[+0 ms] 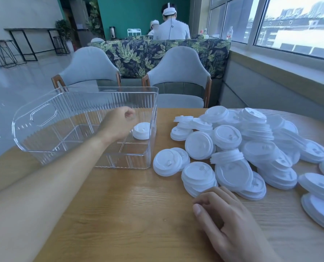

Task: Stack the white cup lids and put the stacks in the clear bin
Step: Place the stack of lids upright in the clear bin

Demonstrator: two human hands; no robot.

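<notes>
done: one short lid stack [141, 131] in clear bin [44, 148] | left: big loose lid pile [233, 144] right of bin | left hand [117, 123] over bin, fingers loosely curled, empty | right hand [223, 214] near pile, relaxed, empty

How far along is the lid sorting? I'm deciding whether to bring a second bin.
Barely started. Done: one short stack of lids stands in the clear bin's far right corner. In hand: nothing; the left hand is inside the bin, empty, and the right hand rests on the table. Left: the big loose pile of lids beside the bin.
</notes>
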